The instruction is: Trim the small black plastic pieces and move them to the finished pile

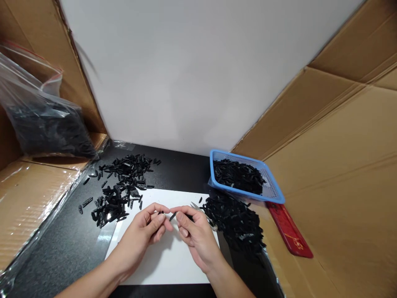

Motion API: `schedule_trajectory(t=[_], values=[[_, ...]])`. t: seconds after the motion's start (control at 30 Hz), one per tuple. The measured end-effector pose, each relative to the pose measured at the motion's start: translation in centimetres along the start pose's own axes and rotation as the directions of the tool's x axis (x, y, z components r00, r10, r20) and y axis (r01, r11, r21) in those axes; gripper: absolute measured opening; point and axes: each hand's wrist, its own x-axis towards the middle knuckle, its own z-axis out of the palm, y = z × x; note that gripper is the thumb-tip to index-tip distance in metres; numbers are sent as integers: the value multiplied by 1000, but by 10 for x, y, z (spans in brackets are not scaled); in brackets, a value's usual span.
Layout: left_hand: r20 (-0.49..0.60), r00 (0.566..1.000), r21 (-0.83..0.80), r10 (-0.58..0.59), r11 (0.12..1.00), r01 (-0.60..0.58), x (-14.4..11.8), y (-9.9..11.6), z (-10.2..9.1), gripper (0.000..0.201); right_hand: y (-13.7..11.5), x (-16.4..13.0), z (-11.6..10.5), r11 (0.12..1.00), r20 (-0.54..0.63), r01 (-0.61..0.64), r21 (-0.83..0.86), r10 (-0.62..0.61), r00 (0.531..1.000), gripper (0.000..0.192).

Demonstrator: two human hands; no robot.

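Plastic piece (172, 216), small and black, sits pinched between the fingertips of both hands over the white sheet (173, 265) at the middle of the bench. The left hand (145, 231) closes its thumb and forefinger on one end; the right hand (194, 231) closes on the other end while also keeping a small pair of metal snips (204, 215) tucked along its fingers, blades pointing left toward the piece. Judging from this, the step in hand is lining the piece up for trimming, and the next move calls for a steady pinch from the left hand while the right shifts its grip to the snips. Just right of the hands lies a heap of black pieces (237, 223) on the dark table (62, 248); behind it a blue basket (276, 192) holds more. To the left, a looser scatter of pieces (120, 186) spreads out, and a clear bag (46, 124) of the same stock leans on the cardboard wall (341, 165). A red strip (290, 229) lies beside the basket.
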Motion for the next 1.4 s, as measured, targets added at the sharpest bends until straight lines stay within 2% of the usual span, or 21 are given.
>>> schedule_trajectory(t=[0.13,0.27,0.4,0.6,0.83,1.13,1.2,1.4], values=[[-13,998,-91,-62,994,60,-1,2,1,30,0,0,-1,1000,5,7,2,-7,1000,30],[-20,998,-92,-64,994,62,-2,1,1,36,0,0,-2,1000,14,11,-4,-11,1000,30],[7,1000,-60,-27,998,28,-1,-1,1,26,-1,0,-2,1000,16,4,-10,-3,1000,31],[38,999,8,-2,1000,2,0,-1,2,30,1,0,-1,1000,0,-4,26,4,1000,32],[88,996,138,13,990,-25,0,-2,2,31,5,0,0,998,12,-23,-59,24,1000,33],[81,995,257,53,964,-72,0,1,0,30,3,0,1,993,12,-15,-116,16,1000,31],[55,998,226,36,973,-47,0,2,1,28,2,1,1,995,7,-7,-102,7,1000,31],[54,995,-55,-83,995,86,-1,3,0,25,0,4,-5,1000,7,18,-4,-18,1000,30]])
